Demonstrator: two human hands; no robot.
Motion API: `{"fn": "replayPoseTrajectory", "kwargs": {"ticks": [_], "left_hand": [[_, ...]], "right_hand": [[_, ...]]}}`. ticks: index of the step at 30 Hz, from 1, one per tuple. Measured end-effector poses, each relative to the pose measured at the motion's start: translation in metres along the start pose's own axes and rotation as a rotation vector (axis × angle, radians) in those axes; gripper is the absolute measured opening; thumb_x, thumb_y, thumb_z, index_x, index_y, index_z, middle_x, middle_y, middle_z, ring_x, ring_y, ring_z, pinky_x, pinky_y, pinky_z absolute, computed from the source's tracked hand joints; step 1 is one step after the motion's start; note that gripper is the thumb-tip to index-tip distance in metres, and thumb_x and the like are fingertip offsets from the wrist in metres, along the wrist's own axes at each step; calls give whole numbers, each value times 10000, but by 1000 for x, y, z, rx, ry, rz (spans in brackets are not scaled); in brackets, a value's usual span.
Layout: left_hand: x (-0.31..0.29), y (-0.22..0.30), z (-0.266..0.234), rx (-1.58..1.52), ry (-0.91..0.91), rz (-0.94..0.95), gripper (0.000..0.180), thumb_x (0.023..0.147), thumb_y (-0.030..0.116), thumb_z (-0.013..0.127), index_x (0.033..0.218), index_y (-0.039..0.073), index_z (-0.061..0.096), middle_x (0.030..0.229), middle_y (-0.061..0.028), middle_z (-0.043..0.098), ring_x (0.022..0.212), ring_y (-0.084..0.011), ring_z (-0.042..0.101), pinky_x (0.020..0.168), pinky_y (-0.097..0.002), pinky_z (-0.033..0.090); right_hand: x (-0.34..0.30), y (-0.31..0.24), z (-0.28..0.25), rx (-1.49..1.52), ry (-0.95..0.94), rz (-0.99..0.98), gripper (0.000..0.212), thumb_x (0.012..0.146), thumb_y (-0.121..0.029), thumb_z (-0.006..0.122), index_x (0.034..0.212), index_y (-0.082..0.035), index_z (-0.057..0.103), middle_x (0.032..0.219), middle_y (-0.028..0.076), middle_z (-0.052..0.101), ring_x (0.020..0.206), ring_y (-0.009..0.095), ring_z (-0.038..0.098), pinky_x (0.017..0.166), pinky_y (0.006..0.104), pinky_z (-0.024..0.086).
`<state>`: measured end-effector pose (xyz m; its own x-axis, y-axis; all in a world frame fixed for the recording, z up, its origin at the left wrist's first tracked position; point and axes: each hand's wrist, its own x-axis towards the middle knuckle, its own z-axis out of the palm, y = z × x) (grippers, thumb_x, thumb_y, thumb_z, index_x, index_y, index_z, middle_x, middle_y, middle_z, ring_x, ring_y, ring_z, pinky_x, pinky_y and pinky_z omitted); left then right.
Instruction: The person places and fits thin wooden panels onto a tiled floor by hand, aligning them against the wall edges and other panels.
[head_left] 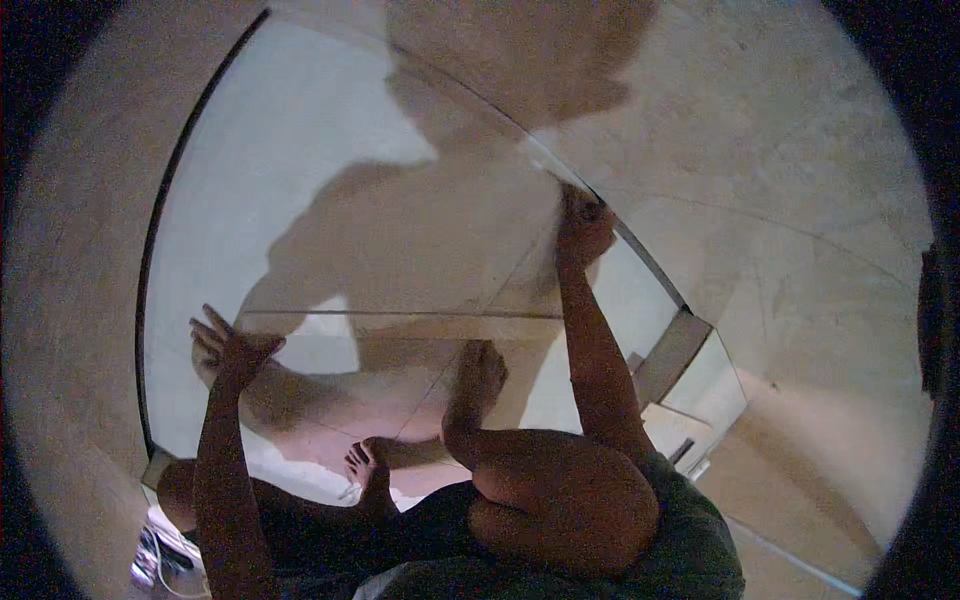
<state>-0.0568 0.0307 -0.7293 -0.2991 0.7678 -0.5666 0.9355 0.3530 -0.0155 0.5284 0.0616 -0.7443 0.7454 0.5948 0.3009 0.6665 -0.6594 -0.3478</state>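
Note:
A large white panel (330, 130) with dark edging lies in front of me, much of it under my shadow. My left hand (235, 345) is open on its left part, fingers spread near the surface. At the panel's far right edge, my right hand (585, 230) is closed with its fingers curled. A small dark spot shows at these fingers, and what they hold cannot be made out. Between my arms a narrow wood-coloured strip (520, 325) runs across the panel. My bare feet (365, 460) are on or just above the panel's near part.
At the panel's right corner stands a pale box-like piece (710, 390) with a dark slot, beside a grey-brown block (672, 360). A white cable (160, 570) and small items lie at the lower left. A pale floor (780, 150) surrounds the panel. A dark object (930, 320) is at the far right.

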Motion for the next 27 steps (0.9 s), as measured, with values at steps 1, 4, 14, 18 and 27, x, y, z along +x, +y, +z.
{"fn": "replayPoseTrajectory", "kwargs": {"ticks": [1, 4, 14, 18, 27], "left_hand": [[-3, -4, -10, 0, -27, -20, 1583, 501, 651, 882, 1516, 157, -228, 1539, -296, -268, 1425, -520, -198, 1068, -758, 61], [-5, 3, -8, 32, -34, -30, 1578, 500, 640, 887, 1518, 167, -223, 1549, -288, -243, 1435, -522, -146, 1082, -742, 109], [4, -4, -3, 86, 8, -34, 1590, 490, 666, 877, 1513, 174, -237, 1545, -285, -259, 1435, -513, -168, 1087, -742, 88], [4, -2, -2, 113, -43, -73, 1603, 479, 679, 873, 1512, 162, -238, 1545, -288, -254, 1438, -513, -155, 1095, -732, 96], [3, 3, -5, 72, -71, -86, 1627, 476, 727, 842, 1494, 113, -268, 1533, -309, -264, 1420, -541, -178, 1050, -780, 77]], "right_hand": [[-5, -11, -3, 85, 54, -48, 548, 760, -565, 753, 869, -30, 708, 799, 157, 691, 826, 349, 642, 839, 481, 449], [-1, -3, -4, 108, 11, -13, 526, 759, -549, 758, 857, -36, 704, 777, 147, 683, 844, 337, 632, 836, 492, 414], [-4, 7, 4, 103, 10, -16, 506, 774, -519, 759, 835, -22, 682, 775, 139, 678, 822, 352, 628, 770, 480, 425], [-4, 9, 2, -23, 12, -46, 543, 779, -540, 748, 912, -17, 678, 868, 164, 692, 839, 360, 638, 745, 496, 439], [-2, 1, -1, 81, -55, 47, 578, 806, -605, 697, 936, -42, 688, 903, 156, 698, 838, 351, 647, 781, 449, 493]]}}
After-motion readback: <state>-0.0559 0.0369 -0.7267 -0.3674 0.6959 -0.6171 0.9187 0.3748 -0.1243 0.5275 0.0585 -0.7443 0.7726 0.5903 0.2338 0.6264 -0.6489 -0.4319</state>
